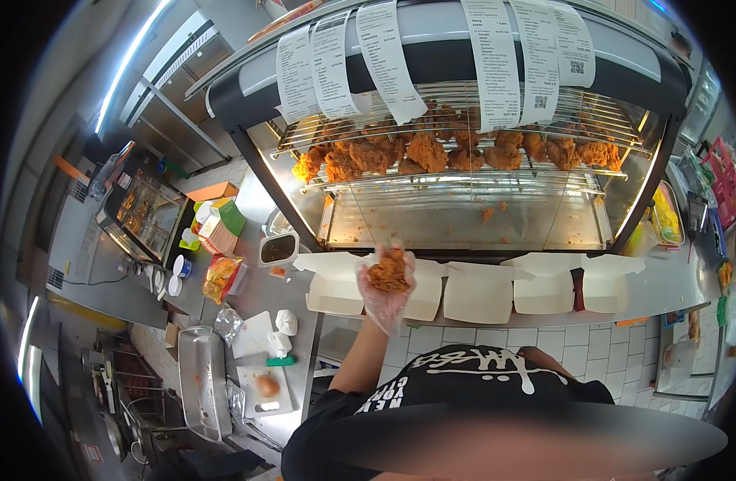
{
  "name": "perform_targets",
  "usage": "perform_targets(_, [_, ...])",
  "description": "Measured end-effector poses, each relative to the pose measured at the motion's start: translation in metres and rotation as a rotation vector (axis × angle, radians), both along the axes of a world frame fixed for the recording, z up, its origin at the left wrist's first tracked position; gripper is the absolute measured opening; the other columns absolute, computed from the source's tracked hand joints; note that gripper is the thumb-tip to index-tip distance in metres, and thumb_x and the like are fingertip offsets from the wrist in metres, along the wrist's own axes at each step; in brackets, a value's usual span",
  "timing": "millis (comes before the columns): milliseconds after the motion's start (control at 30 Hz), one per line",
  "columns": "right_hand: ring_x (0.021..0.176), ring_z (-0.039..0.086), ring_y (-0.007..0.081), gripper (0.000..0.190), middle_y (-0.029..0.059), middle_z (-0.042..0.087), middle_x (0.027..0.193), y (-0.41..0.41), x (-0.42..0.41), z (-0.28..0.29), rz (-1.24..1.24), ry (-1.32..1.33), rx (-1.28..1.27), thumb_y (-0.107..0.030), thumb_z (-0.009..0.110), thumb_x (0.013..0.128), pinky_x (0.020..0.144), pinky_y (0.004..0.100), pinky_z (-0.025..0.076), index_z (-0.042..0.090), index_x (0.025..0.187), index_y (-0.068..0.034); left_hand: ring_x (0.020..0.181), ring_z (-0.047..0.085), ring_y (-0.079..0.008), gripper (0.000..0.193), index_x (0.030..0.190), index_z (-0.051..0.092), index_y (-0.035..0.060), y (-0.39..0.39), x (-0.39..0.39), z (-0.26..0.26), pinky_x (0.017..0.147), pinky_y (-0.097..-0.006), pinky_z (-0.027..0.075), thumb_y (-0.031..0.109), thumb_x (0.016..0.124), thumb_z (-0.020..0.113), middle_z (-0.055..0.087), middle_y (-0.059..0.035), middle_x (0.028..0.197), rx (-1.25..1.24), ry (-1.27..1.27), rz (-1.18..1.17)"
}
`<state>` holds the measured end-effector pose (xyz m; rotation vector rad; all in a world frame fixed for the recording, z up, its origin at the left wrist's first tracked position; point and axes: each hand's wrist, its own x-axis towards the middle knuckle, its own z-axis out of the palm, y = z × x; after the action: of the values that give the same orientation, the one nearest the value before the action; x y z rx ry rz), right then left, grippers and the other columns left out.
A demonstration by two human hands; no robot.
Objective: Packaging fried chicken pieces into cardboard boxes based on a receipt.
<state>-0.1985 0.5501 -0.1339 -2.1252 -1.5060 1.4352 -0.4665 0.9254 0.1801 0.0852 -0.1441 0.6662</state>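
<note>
In a clear plastic glove, my left hand (387, 300) holds a piece of fried chicken (387, 272) palm up. It is raised over a row of open white paper boxes, in front of the heated display case (464, 225). One box (338, 293) stands to its left. Just right of it is another box (423, 291), with more boxes (477, 299) further right. Inside the case, fried chicken pieces (428, 152) lie on a wire rack. Only part of my right arm (545, 361) shows at the shirt's edge; whether its hand is open cannot be seen.
Several printed receipts (494, 66) hang over the case top. On the left counter are a sauce container (279, 249), a cutting board with an egg (267, 386), a green-handled knife (280, 361) and a metal tray (204, 385). A smaller display case (142, 216) stands farther left.
</note>
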Motion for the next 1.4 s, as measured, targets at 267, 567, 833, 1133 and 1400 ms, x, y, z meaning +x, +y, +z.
perform_targets(267, [0.102,0.062,0.0344,0.041,0.0174,0.067,0.104,0.051,-0.01,0.126,-0.018,0.025,-0.076,-0.04,0.053,0.091,0.091,0.0421,0.046,0.07,0.103,-0.005,0.11,0.055,-0.0264,0.037,0.121,0.055,0.0182,-0.043,0.037,-0.021,0.081,-0.0415,0.054,0.034,0.088,0.062,0.05,-0.006,0.129,0.007,0.198,-0.308])
perform_targets(567, [0.087,0.066,0.0188,0.032,0.0098,0.069,0.101,0.093,-0.029,0.173,-0.383,0.446,-0.026,-0.027,0.054,0.094,0.076,0.0324,0.053,0.066,0.115,-0.007,0.113,0.055,-0.0326,0.035,0.12,0.059,0.0157,-0.053,0.057,-0.061,0.084,-0.0494,0.051,0.033,0.09,0.054,0.054,-0.011,0.128,0.021,0.428,-0.496])
perform_targets(833, [0.087,0.064,0.0147,0.056,0.0057,0.067,0.104,0.096,-0.039,0.158,-0.481,0.516,0.065,-0.024,0.057,0.091,0.069,0.0306,0.053,0.042,0.144,-0.012,0.115,0.054,-0.0334,0.043,0.12,0.058,0.016,-0.07,0.072,-0.06,0.086,-0.0543,0.05,0.046,0.094,0.042,0.054,-0.0109,0.131,-0.118,0.447,-0.578])
perform_targets(1133, [0.084,0.066,0.0244,0.038,0.0127,0.069,0.095,0.074,-0.033,0.171,-0.339,0.211,0.174,-0.029,0.063,0.089,0.076,0.0366,0.053,0.062,0.12,-0.007,0.117,0.054,-0.0324,0.036,0.117,0.059,0.0158,-0.078,0.09,-0.066,0.087,-0.0525,0.05,0.041,0.094,0.047,0.055,-0.0091,0.129,-0.14,0.424,-0.595])
perform_targets(1400, [0.079,0.065,0.0356,0.026,0.0195,0.067,0.082,0.071,-0.012,0.238,-0.385,-0.111,0.269,-0.027,0.063,0.087,0.071,0.0431,0.051,0.066,0.086,-0.002,0.119,0.052,-0.0329,0.035,0.116,0.059,0.0165,-0.097,0.112,-0.058,0.087,-0.0545,0.05,0.041,0.094,0.047,0.054,-0.0062,0.131,-0.144,0.421,-0.637])
